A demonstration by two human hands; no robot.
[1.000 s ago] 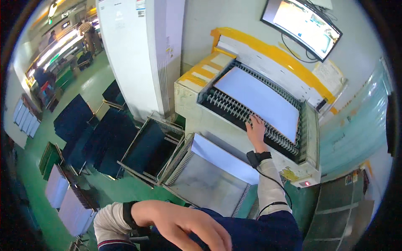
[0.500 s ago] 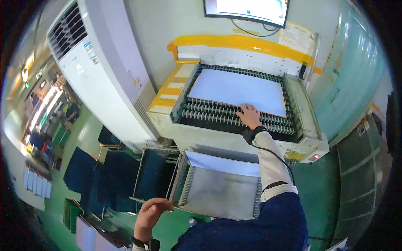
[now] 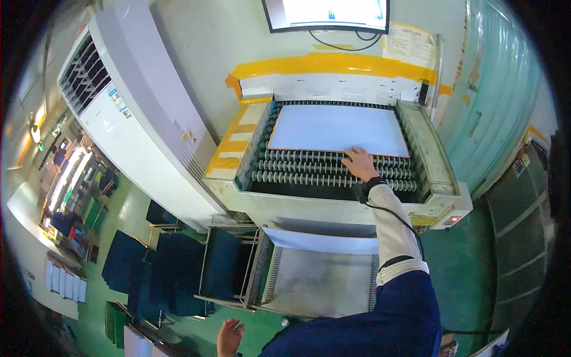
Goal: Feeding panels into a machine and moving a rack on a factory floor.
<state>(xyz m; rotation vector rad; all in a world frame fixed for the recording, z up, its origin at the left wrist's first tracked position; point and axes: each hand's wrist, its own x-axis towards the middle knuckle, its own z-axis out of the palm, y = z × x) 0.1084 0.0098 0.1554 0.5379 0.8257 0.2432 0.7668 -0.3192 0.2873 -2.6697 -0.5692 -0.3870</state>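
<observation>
A flat, pale rectangular panel (image 3: 333, 128) with a thin orange-brown edge lies on the rows of disc rollers (image 3: 297, 166) of a conveyor machine. At the panel's near edge, right of its middle, rests my right hand (image 3: 360, 164), palm down with the fingers spread; it grips nothing. My left hand (image 3: 229, 338) hangs low at the bottom of the view, fingers loosely bent and nothing visible in them. Below the machine's front stands a slotted metal rack (image 3: 266, 279) with a pale panel (image 3: 321, 240) and a grey sheet surface (image 3: 321, 276) in it.
Several dark panels (image 3: 172, 268) stand in frames on the green floor at left, beside another metal rack (image 3: 202, 279). A tall white air conditioner (image 3: 148, 137) flanks the machine. A screen (image 3: 333, 15) hangs above; a translucent curtain (image 3: 496, 101) is at right.
The panel has shifted farther in along the rollers, and my right hand has stayed at its near edge. My left hand has dropped lower, away from the rack. The view has tilted slightly.
</observation>
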